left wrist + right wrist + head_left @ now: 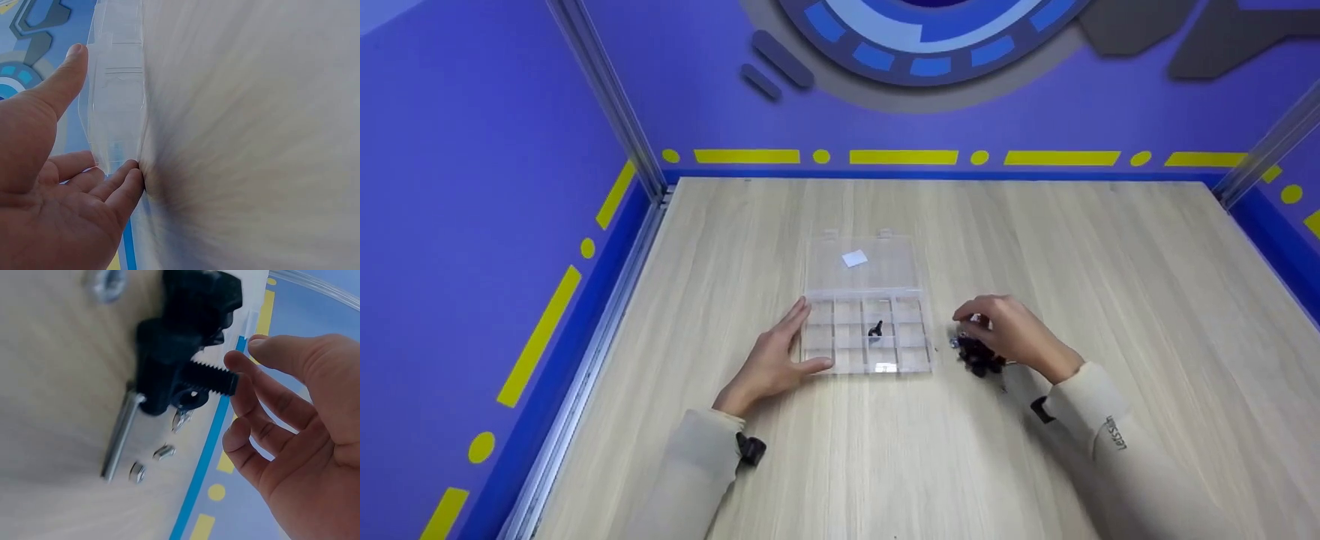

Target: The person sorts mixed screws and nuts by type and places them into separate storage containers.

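A clear plastic compartment box (867, 337) lies on the table with its lid laid back. My left hand (772, 364) rests at its left side, fingers along the left edge and thumb at the front left corner. In the left wrist view, fingertips touch the box's side wall (118, 101). One small black part (875, 330) sits in a compartment right of the middle. My right hand (1009, 330) is over a pile of black bolts and knobs (981, 358), fingers loosely bent. In the right wrist view, its fingertips are beside a black threaded bolt (211, 377), with nothing visible between them.
A small white slip (854, 259) lies on the open lid (821, 266). Around the pile are small metal nuts (136, 472) and a silver pin (121, 439). Blue panels (720, 120) stand behind the table (735, 247) and along both sides.
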A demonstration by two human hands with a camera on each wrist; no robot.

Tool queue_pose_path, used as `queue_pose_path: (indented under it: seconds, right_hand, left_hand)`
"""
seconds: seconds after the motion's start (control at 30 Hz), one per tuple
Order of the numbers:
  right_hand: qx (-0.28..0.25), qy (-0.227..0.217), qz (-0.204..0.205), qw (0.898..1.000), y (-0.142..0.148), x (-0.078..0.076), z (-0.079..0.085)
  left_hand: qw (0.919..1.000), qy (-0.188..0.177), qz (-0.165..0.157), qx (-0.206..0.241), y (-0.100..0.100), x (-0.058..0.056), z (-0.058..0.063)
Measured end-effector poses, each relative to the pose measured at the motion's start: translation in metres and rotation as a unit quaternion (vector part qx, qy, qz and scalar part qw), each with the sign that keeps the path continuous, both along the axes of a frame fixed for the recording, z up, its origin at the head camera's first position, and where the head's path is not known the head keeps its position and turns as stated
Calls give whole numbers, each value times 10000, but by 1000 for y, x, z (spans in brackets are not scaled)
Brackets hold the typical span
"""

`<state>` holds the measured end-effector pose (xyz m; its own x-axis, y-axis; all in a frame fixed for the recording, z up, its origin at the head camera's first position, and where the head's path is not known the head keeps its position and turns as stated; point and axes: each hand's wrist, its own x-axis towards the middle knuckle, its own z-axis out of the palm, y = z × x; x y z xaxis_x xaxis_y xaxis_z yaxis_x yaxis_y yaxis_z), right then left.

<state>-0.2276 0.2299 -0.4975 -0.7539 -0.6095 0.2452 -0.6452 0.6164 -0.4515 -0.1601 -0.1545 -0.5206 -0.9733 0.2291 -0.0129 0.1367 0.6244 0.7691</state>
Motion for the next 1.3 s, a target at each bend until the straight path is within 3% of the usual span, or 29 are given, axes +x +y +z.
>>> queue_pose_path:
  seconds: [0.3, 0.83, 1.3]
  right_hand:
    - [137, 167, 107, 9997, 13, 4, -8]
    - [342, -554, 127, 9978, 20, 8, -5]
    - [489, -631, 12, 9968, 16, 9, -4]
  left_hand:
    - [9999, 75, -73, 30, -1, 0, -2]
    - [9999, 130, -80, 54, 0, 1, -1]
    - [10000, -45, -38, 63, 0, 0, -1]
